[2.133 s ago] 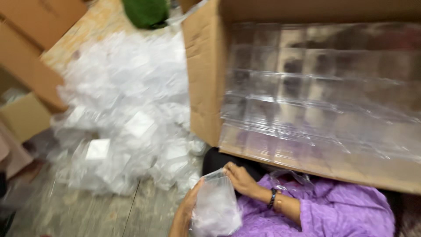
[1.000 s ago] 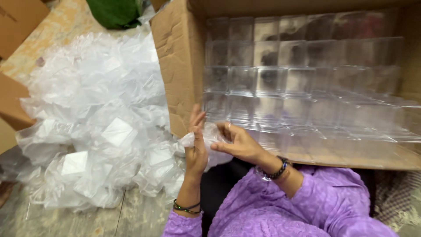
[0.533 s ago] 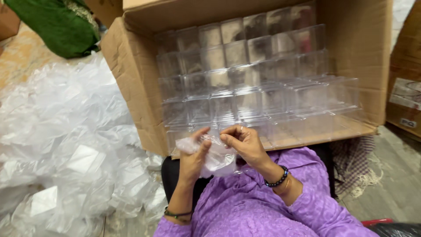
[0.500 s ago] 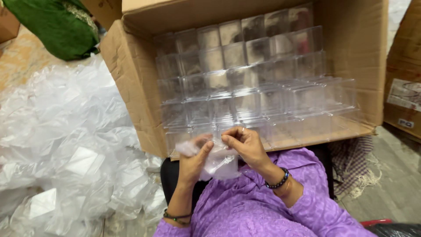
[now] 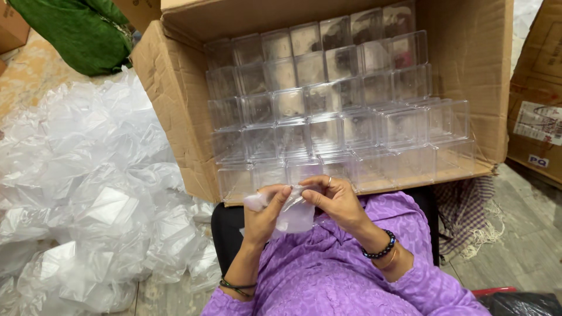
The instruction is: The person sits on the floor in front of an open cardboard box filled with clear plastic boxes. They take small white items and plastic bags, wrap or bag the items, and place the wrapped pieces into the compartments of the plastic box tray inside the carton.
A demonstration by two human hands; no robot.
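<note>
- Pinching a small clear crinkled plastic bag point(image 5: 291, 212) with both hands, over my lap, just in front of the box edge.
- My left hand point(image 5: 264, 215): thumb and fingers clamped on the bag's left edge.
- My right hand point(image 5: 335, 201): thumb and forefinger nipping the top edge, other fingers curled.
- Large brown cardboard box point(image 5: 175, 111) on its side ahead, stacked with clear square plastic cases point(image 5: 328, 111).
- Heap of clear plastic bags point(image 5: 88, 193) on my left.

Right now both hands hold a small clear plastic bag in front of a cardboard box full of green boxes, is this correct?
Not quite. The boxes in the cardboard box are clear, not green, as the head view shows. The left hand and right hand do hold the small clear plastic bag.
</note>
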